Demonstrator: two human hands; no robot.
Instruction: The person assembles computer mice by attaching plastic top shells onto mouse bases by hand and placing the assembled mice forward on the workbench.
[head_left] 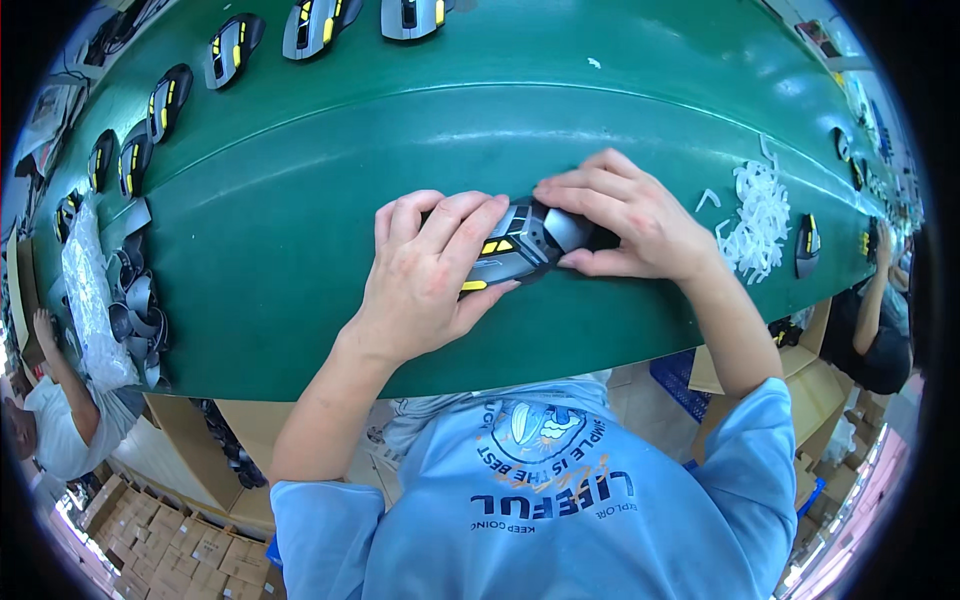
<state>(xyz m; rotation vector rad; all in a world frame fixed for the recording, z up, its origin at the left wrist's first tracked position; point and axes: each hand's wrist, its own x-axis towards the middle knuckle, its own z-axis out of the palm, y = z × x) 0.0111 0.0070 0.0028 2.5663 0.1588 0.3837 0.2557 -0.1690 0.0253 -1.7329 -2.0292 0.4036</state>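
While both hands clasp it, grey mouse (520,245) lies on green belt (300,250)

The left hand (425,275) covers the left half of the grey and black computer mouse (520,245) at frame centre; the contact between the fingertips and the shell is hidden. The right hand (625,220) conceals the mouse's right end, so its full outline cannot be determined.

At the upper edge, the grey mouse (412,15) is cut off by the frame border. At the far left, the row of dark mice (100,160) is compressed by lens curvature; detail is unreadable. The pile of dark shells (135,310) lies partly behind a clear plastic bag (90,300). At right, the white plastic pieces (755,220) are too small to identify.
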